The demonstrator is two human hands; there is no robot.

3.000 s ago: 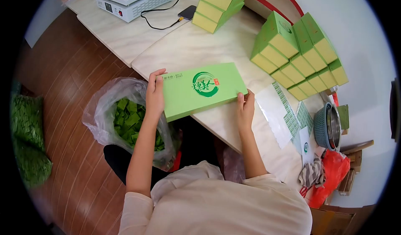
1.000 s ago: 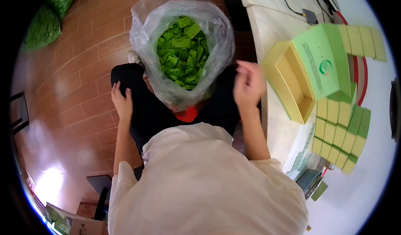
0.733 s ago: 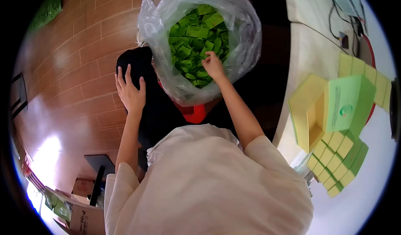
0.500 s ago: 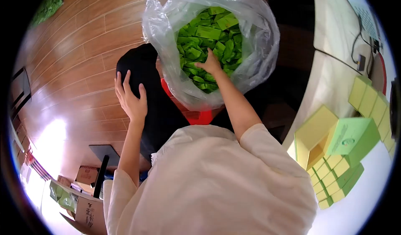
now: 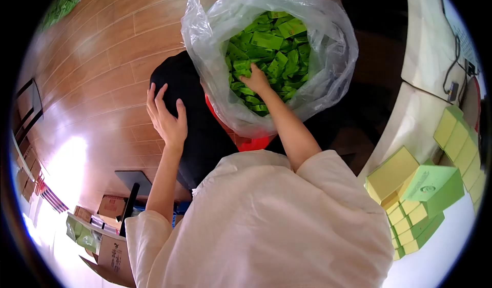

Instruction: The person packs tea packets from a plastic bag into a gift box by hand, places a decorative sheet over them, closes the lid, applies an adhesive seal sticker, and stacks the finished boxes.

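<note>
Inside a clear plastic bag point(image 5: 335, 78), my right hand point(image 5: 258, 81) reaches down to a heap of small green packets point(image 5: 267, 40). Its thumb and fingers are around a green packet point(image 5: 240, 66) at the left side of the heap. The other fingertips are partly hidden among the packets. My left hand point(image 5: 170, 125) is open, fingers spread, resting at the edge of my black-clad leg point(image 5: 177, 78), holding nothing.
Part of a red object point(image 5: 254, 143) shows under the bag. On the white table at right are an open light-green box point(image 5: 430, 185), rows of yellow-green boxes point(image 5: 457, 143) and a cable point(image 5: 451, 65). Cardboard boxes point(image 5: 114, 260) stand at lower left; a green bag point(image 5: 61, 3) lies far left.
My right hand has moved left within the bag, its fingers closing around a packet. The whole view has shifted slightly; my left hand stays open by my leg.
</note>
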